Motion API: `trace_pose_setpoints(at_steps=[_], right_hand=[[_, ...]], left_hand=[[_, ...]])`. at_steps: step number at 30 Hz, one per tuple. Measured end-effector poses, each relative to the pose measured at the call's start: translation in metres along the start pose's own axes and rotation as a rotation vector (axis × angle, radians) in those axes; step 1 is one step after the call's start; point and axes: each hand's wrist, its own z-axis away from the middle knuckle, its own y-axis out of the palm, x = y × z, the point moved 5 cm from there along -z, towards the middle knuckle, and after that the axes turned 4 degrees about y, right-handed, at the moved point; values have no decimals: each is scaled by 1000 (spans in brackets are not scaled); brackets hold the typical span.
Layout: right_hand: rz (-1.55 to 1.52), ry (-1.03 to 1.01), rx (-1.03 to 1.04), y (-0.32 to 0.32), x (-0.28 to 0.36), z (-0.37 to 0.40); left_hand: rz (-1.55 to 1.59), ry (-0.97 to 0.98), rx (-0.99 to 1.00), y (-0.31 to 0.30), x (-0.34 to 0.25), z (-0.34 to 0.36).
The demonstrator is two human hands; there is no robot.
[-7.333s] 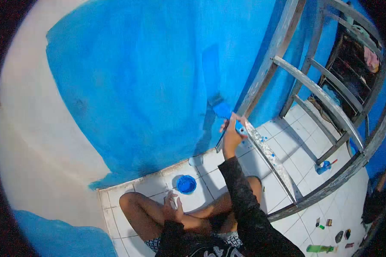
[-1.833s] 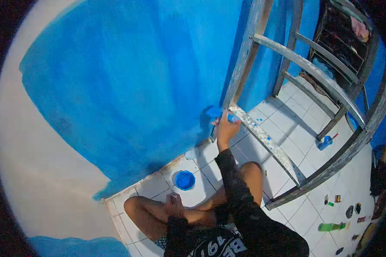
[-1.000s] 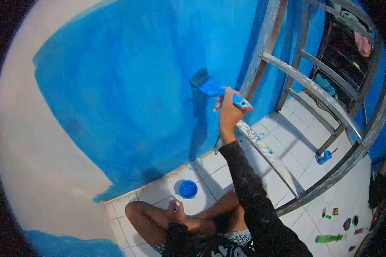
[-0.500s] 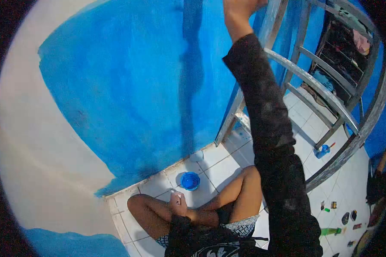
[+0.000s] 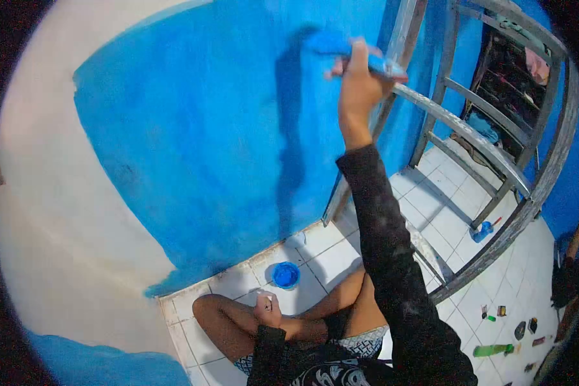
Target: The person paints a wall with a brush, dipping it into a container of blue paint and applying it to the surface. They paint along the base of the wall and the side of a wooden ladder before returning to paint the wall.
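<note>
My right hand (image 5: 361,80) is raised in front of the blue-painted wall (image 5: 219,122) and closed around a paintbrush (image 5: 331,44). The bristles are loaded with blue and lie close to or against the wall; motion blur hides which. The handle's end points right, toward the wooden frame. My left hand (image 5: 267,310) rests low by my bent knee with its fingers curled in. A small whitish patch shows at the fingers, too small to name. Just beyond that hand, a small tub of blue paint (image 5: 285,275) stands on the white tiled floor (image 5: 325,262).
A grey wooden ladder-like frame (image 5: 463,116) stands at the right, near my right arm. A blue container (image 5: 482,231) with a red-handled tool sits under it. A green bottle (image 5: 489,350) and several small items lie at the lower right. Another person's arm (image 5: 576,241) shows at the right edge.
My right hand has come down from the top edge along the wall, bringing the paintbrush into view. My left hand has stayed put.
</note>
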Motion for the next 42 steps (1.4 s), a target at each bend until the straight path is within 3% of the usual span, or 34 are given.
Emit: trace_pose_setpoints(at_steps=[2,6,8,10,12,14,15,16,17,19,22,24,26,27,28,29,30,32,35,39,41,42], right_hand=[[-109,-144,103,37,9,-23],[-114,-159,128,49,-13,-27],[48,28,42,17,-40,-2],[86,108,17,-26,-60,31],[212,249,-43,-72,-80,58],[253,307,-49,-95,-73,80],[284,372,-44,-100,-71,82],[282,361,-49,-92,-57,75],[268,299,-52,-81,-42,65],[159,194,-65,-48,-23,38],[-28,19,78,13,-12,-16],[-47,-51,106,32,-17,-30],[-126,-85,5,32,-26,-33],[-62,-20,74,21,-42,-29],[-96,155,30,6,-50,-8],[-8,146,-59,-13,-60,8],[-36,218,-53,-31,-70,25],[64,314,-58,-68,-81,50],[237,306,-37,-74,-51,47],[140,44,40,-14,5,-4],[80,-51,85,18,12,-30],[48,-95,105,31,12,-39]], left_hand=[[-63,-32,22,3,3,1],[33,27,-68,5,22,4],[22,79,-84,6,15,2],[5,-53,32,3,10,0],[-8,-3,11,4,7,1],[-17,58,2,5,2,3],[26,-31,-4,5,4,4],[64,-119,-13,5,11,7],[60,-4,-42,7,20,6],[-31,14,-9,3,18,3],[-185,27,15,2,24,5],[-251,23,-7,1,61,16],[-352,-5,100,3,148,48],[-353,-9,92,11,176,57],[-235,-51,-52,14,200,63],[-116,-87,-197,15,212,63],[-117,-85,-209,13,202,59],[-428,-32,68,18,140,43],[-154,38,39,-1,5,1],[-167,-159,132,10,74,15],[-131,-241,57,12,116,24],[-133,-243,53,11,109,20]])
